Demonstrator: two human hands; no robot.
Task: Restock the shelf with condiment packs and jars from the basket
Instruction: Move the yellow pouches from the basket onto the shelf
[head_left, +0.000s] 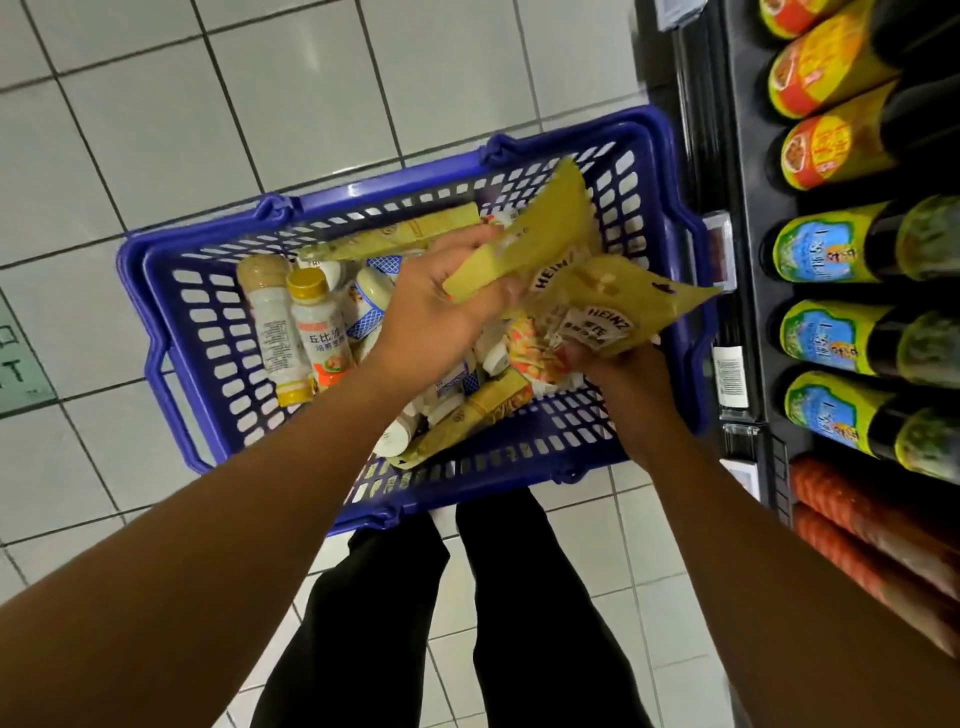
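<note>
Both arms reach down over the basket (156, 260) on the floor, next to the shelf (737, 156). Left hand (441, 306) has its fingers curled round the end of one pack (545, 223), right hand (618, 379) pinches a second pack (613, 301) from below. Soft pouches, probably light, floppy and a bit slick, so better grabbed at a sealed edge than the squishy middle

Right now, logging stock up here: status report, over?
Left hand grips yellow Heinz pack. Right hand grips second pack. Both above blue basket; nothing blocking.
</note>
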